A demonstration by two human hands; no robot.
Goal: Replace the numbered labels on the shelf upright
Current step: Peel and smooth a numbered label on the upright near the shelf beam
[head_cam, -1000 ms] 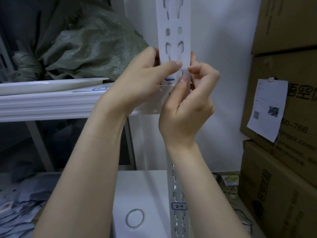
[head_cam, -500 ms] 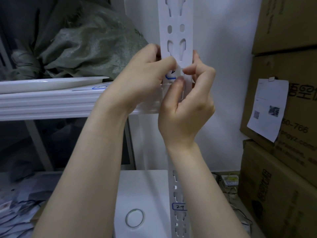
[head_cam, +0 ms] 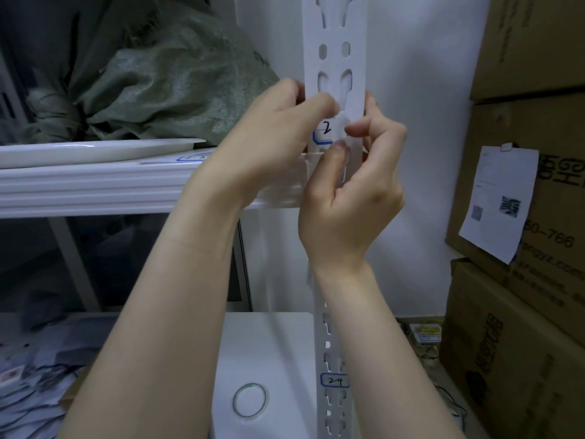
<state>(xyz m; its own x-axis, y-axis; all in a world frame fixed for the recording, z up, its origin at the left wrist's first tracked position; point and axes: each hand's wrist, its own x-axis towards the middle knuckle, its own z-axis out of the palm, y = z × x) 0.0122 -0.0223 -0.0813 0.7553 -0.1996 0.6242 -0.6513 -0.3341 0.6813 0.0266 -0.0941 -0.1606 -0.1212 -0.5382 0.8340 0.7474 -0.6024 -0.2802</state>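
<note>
both forearms are raised in front of the shelf upright [head_cam: 335, 42], and the hands are met at the level of the shelf beam [head_cam: 95, 188]. the left hand [head_cam: 272, 137] is curled round the upright's left edge: its fingers are tucked behind the metal and its thumb is laid across the front, just above the label [head_cam: 326, 131]. the right hand [head_cam: 357, 191] is held with its wrist below and its fingers bent. the label's right edge is pinched between its thumb and crooked forefinger, and the other fingers are folded loosely behind. the label, a white sticker with a blue border and a handwritten "2", is held against the front of the upright just under a pair of keyhole slots. whether it is fully stuck down cannot be told.

lower on the same upright a second label [head_cam: 335, 380], marked "24", is stuck flat. to its left a roll of clear tape [head_cam: 250, 400] is laid flat on a white box top [head_cam: 285, 343]. on the shelf a white tray [head_cam: 95, 150] and a green woven sack [head_cam: 177, 74] are kept. a white wall [head_cam: 427, 122] is seen behind the upright. stacked cardboard boxes [head_cam: 531, 42] are ranged on the right, with a paper slip [head_cam: 497, 201] fastened to one. loose papers [head_cam: 31, 375] are scattered at lower left.
</note>
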